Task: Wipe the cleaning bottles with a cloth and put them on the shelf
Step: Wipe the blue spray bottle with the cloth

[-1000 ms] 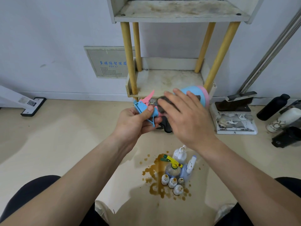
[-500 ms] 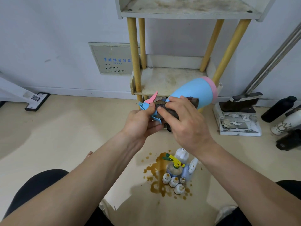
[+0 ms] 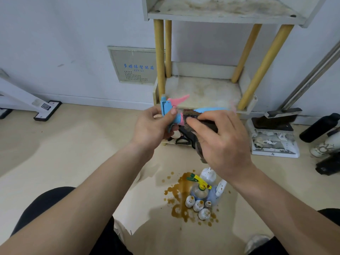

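My left hand (image 3: 153,126) grips the blue and pink trigger head of a blue spray bottle (image 3: 211,109), which lies sideways in the air in front of the shelf (image 3: 202,92). My right hand (image 3: 220,142) holds a dark cloth (image 3: 191,115) wrapped round the bottle's neck and body; most of the body is hidden and blurred. On the floor below stand several more bottles (image 3: 200,196), one with a yellow and green trigger, amid brown spilled liquid (image 3: 181,184).
The shelf has yellow legs and dusty boards, one low and one high (image 3: 220,11). A dustpan with brush (image 3: 274,142) lies to the right, with dark and white bottles (image 3: 320,127) beyond it. A white stand base (image 3: 47,111) sits at the left wall.
The bottle has tipped from pointing up-right to nearly level. My right hand slid the cloth along toward the neck. The view moved closer to the shelf.
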Available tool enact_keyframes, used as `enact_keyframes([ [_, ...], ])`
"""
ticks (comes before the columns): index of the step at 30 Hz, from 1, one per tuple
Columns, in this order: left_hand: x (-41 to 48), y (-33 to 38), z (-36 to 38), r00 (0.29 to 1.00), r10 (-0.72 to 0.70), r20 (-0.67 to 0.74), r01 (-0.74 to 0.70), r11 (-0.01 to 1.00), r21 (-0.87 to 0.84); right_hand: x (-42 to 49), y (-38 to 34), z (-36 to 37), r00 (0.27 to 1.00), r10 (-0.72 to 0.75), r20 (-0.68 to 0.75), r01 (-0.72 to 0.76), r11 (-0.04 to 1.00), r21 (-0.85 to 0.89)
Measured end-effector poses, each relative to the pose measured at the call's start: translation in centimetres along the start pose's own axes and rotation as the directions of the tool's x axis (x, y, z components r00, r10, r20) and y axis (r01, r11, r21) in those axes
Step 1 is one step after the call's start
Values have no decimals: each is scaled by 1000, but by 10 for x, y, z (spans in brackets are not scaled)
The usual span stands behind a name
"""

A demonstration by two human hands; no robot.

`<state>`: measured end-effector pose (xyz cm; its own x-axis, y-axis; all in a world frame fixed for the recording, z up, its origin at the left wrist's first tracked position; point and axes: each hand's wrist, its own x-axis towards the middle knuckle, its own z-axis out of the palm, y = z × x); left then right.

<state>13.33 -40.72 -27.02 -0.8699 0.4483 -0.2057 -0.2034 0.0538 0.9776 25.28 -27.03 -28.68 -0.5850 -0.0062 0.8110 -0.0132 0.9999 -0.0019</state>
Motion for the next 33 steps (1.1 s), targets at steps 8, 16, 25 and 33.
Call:
enact_keyframes([
  [8, -13, -10, 16, 956, 269, 114, -291, 912, 290, -5, 12, 11, 963, 263, 62, -270, 941, 204],
  [16, -15, -8, 19, 954, 275, 120, -299, 901, 314, -6, 14, 12, 954, 299, 5, -293, 934, 204],
  [25, -10, -12, 12, 979, 199, 52, -206, 936, 285, -6, 8, 15, 959, 119, 259, -179, 958, 225],
  [33, 3, -6, -6, 944, 322, 76, -311, 787, 533, 2, 27, 2, 853, 428, 298, -507, 814, 283],
])
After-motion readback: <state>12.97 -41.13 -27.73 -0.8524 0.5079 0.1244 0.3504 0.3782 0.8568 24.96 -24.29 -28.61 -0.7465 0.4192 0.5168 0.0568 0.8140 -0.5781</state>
